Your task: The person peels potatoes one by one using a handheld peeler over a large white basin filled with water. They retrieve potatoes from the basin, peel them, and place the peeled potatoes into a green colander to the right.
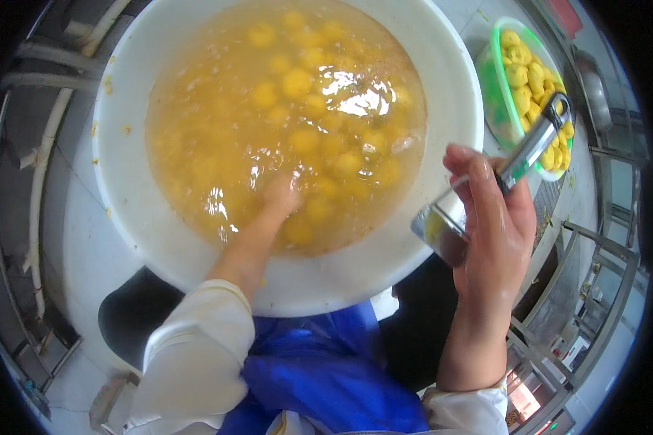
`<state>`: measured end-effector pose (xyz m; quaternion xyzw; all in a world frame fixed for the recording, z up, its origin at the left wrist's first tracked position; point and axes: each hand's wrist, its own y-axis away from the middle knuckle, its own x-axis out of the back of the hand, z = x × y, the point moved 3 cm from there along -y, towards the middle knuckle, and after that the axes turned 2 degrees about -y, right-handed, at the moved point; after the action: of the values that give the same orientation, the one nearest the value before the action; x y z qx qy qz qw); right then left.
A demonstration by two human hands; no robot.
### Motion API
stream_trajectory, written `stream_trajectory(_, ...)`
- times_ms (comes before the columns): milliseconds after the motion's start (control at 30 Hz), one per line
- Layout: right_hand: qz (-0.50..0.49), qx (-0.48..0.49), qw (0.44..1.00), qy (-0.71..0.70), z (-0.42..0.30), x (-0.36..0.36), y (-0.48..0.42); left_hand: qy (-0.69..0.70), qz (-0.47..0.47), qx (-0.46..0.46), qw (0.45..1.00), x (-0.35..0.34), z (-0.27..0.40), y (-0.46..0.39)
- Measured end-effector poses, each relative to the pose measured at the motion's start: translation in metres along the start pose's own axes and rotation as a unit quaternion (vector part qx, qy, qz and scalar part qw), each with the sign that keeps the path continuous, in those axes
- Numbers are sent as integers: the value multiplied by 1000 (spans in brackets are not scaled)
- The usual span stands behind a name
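A large white plastic basin (449,109) of cloudy yellowish water stands before me. Round yellow potatoes (297,82), apparently peeled, lie under the surface. My left hand (284,193) reaches into the near half of the water. Its fingers are submerged, so whether they hold anything is hidden. Over the basin's right rim, my wet right hand (492,228) holds a metal peeler (532,145). The peeler's handle slants up to the right, while its wide head (441,231) shows at the left side of the palm.
To the right, a green-and-white plastic basket (495,81) full of yellow potatoes (522,76) stands on the floor. Metal racks (604,244) line the right side. Pale pipes (49,141) run along the left. A blue apron (326,370) covers my lap below the basin.
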<state>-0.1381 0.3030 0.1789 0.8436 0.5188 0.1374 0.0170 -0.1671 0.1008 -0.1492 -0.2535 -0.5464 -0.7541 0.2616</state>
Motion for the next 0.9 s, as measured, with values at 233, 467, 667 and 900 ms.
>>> stream_trajectory(233, -50, -5, 988, -146, -17, -16, 3, 133, 77, -112, 982, -57, -51, -15)
stream_trajectory(467, -22, -14, 997, -75, -4, 13, 16, -3, 93, -2, 996, -63, -21, -28)
stream_trajectory(667, -37, -17, 999, 24, -3, 34, 11, -4, -38, 100, 994, -70, -9, -43)
stream_trajectory(900, -52, -9, 996, -72, -10, 36, 8, 272, 192, 127, 935, -26, 1, 6)
